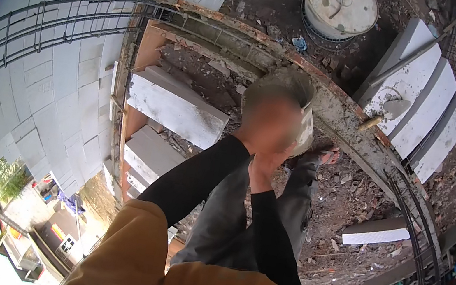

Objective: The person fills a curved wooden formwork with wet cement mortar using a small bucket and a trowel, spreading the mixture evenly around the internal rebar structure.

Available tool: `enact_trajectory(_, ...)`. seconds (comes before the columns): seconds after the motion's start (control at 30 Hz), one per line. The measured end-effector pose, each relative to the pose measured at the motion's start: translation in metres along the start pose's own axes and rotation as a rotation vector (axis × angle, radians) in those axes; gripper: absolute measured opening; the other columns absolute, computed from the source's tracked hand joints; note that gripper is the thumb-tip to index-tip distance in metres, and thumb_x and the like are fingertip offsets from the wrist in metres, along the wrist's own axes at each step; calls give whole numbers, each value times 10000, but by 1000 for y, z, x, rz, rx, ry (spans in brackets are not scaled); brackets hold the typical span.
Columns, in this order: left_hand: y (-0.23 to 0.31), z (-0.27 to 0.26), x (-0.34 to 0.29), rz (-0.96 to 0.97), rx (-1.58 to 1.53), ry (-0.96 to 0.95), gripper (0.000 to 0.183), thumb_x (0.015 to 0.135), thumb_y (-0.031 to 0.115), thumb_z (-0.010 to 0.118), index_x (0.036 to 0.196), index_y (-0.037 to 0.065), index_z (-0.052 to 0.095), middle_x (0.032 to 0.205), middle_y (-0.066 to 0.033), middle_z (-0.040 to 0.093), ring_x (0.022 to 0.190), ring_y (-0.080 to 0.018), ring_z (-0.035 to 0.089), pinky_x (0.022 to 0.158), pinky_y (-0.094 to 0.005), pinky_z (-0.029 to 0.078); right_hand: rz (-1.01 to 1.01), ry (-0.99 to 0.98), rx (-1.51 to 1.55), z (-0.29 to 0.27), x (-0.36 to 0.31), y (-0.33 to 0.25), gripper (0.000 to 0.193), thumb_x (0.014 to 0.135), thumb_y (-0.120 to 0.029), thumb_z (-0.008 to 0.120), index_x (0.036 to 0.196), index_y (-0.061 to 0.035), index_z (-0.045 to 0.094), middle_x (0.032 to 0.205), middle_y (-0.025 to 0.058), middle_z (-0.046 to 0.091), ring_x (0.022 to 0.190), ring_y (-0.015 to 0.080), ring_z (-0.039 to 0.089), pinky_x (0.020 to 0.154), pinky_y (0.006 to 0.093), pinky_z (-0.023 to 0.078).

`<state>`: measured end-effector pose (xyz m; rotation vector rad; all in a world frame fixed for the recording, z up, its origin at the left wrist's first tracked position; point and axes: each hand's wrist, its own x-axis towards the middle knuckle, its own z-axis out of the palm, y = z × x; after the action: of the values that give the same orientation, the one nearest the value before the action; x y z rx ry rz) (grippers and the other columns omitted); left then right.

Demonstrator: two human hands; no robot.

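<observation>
A cement-smeared bucket (304, 131) stands tilted against the near side of a concrete-lined form. Its mouth faces away from me, with grey cement inside the rim. My left hand (270, 119) lies over the bucket's near side, and a blur hides its fingers. Below it my right hand (269, 163) grips low on the bucket, its fingers curled by the bucket's bottom edge. Black sleeves cover both forearms. Beyond the bucket, the form trough (220, 34) holds wet grey concrete. A trowel (393, 110) with a wooden handle rests on a white block to the right.
White blocks (177, 105) lie left of my legs, more (423, 95) at right. A steel rebar cage (39, 26) runs along the left over grey panels. A spattered round tub (342, 12) stands at the back. My sandalled foot (329, 156) is on littered dirt.
</observation>
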<state>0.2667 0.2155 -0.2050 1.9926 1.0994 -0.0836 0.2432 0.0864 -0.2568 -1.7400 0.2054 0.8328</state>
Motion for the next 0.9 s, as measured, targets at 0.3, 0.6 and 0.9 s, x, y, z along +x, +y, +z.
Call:
enact_trajectory(0.3, -144, -131, 19, -163, 37, 255, 545, 963, 452, 535, 699, -16, 625, 737, -259, 622, 802, -465, 618, 755, -539, 495, -104, -278, 7, 193, -23, 23, 265, 1032, -201, 501, 1172, 16, 440, 1074, 147, 587, 984, 209, 563, 838, 361, 464)
enact_trajectory(0.6, -244, -210, 34, -215, 69, 307, 490, 971, 418, 538, 800, -26, 654, 810, -238, 641, 873, -432, 630, 790, -525, 499, 657, -815, 1149, 335, -16, 57, 373, 1009, -171, 578, 1331, -38, 444, 1275, 80, 560, 1143, 171, 558, 966, 313, 446)
enact_trajectory(0.9, -275, -164, 19, -223, 249, 507, 337, 848, 292, 686, 1062, 36, 641, 1017, -120, 637, 934, -347, 604, 811, -485, 477, 296, -775, 34, 288, -19, 24, 296, 972, -204, 633, 1244, -105, 572, 1182, 40, 622, 1030, 173, 622, 885, 358, 519)
